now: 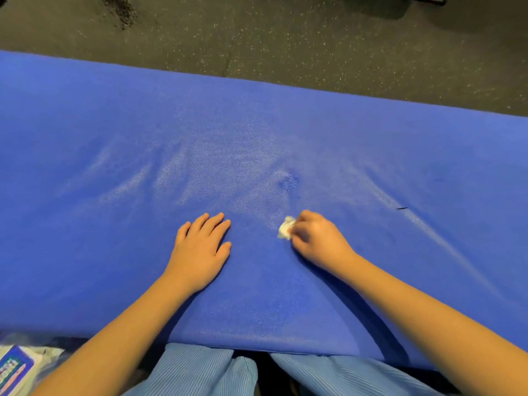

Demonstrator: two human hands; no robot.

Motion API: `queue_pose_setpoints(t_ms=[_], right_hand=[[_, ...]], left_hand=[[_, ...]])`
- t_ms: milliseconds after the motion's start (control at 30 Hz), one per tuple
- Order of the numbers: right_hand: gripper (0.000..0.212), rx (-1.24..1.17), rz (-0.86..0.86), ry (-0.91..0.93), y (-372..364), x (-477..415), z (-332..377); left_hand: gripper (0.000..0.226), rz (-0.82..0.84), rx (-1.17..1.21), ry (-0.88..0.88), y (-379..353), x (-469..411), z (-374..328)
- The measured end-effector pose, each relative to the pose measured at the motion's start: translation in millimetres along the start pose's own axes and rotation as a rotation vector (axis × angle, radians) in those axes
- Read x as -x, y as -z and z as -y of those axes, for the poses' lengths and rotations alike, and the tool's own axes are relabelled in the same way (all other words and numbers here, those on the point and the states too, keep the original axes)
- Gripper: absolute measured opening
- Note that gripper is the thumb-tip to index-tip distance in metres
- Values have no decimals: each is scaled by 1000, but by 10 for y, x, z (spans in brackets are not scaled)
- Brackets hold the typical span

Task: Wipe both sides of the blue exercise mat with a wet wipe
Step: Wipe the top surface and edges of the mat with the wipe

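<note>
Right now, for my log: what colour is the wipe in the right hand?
White; head view shows the wet wipe in the right hand.

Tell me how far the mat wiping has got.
Looks done: pale streaks across the middle of the mat suggest wiping there. In hand: the right hand pinches a balled wipe against the mat while the left hand rests flat beside it. Left: the unstreaked ends of this side; whether the other side is done cannot be told.

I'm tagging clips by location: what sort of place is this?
Likely a gym or fitness room: dark speckled floor, a blue exercise mat spread on it, and a wipes pack at its near edge.
</note>
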State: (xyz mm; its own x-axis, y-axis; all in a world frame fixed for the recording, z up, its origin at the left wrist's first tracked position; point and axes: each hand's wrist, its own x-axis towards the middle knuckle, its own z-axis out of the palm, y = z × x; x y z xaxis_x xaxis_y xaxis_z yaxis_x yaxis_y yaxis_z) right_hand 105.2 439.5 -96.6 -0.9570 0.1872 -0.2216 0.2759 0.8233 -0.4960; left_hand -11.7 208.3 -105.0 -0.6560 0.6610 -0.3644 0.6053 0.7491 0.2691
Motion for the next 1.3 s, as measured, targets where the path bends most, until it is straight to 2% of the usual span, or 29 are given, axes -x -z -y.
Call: queue_pose_setpoints(t_ms=[67,100,133,167,233,300,367,400,467,500,533,633,700,733,833,867,1000,1033,1067,1100,1133,1200,1233,1300], right_hand=[[19,65,-152,-201,10,-178,-220],[19,66,-206,-245,-14,-233,-238],[19,58,-231,-213,-48,-258,-179],[17,27,-217,-112,-95,-246,-73],[13,-21,-77,153,-163,-128,132],[15,15,51,283,-134,-123,156],[16,116,21,191,-80,-340,-1],[16,154,-40,70,-64,-478,-104],[18,150,-146,-167,-68,-665,-176],[19,104,-168,-190,-105,-689,-120],[19,50,-147,-122,-161,-677,-21],[11,6,95,266,-241,-526,242],[8,57,130,331,-167,-647,156],[9,89,78,276,-145,-764,70],[13,145,-120,-58,-175,-1074,-155],[15,119,-122,-65,-214,-1107,-132],[20,46,66,397,-349,-941,120],[19,72,80,427,-301,-954,88],[19,104,58,394,-224,-1006,45],[20,138,12,281,-157,-1083,-29],[21,179,-71,122,-119,-1167,-149],[18,122,-241,-182,-61,-1209,-267],[17,43,-265,-210,-72,-1174,-250],[22,-38,-140,-53,-98,-1029,-135]], left_hand=[[90,-18,-5,10,-45,12,-10],[89,-25,-5,10,-50,24,-14],[89,-25,-7,9,-50,33,-13],[89,-23,-7,7,-40,37,-13],[88,-18,5,5,-30,35,-16],[87,-23,15,3,-26,38,-25],[86,-27,20,0,-33,43,-26],[86,-24,21,0,-35,45,-20],[85,-20,29,3,-37,43,-8],[84,-23,36,4,-35,37,-8],[82,-27,43,3,-32,30,-10],[75,-34,34,-10,-26,10,-5],[67,-37,20,-11,-31,-10,16],[62,-36,6,-16,-31,-18,24],[54,-42,-33,-35,-21,-36,41],[55,-35,-25,-37,-14,-47,45],[58,-12,-5,-97,101,-219,85],[60,-2,-15,-127,138,-307,98],[68,24,-22,-148,172,-403,107],[79,66,-29,-153,199,-488,116],[90,114,-38,-132,203,-556,126],[98,170,-81,-87,156,-622,140],[98,166,-100,-81,126,-621,138],[96,150,-115,-77,98,-598,119]])
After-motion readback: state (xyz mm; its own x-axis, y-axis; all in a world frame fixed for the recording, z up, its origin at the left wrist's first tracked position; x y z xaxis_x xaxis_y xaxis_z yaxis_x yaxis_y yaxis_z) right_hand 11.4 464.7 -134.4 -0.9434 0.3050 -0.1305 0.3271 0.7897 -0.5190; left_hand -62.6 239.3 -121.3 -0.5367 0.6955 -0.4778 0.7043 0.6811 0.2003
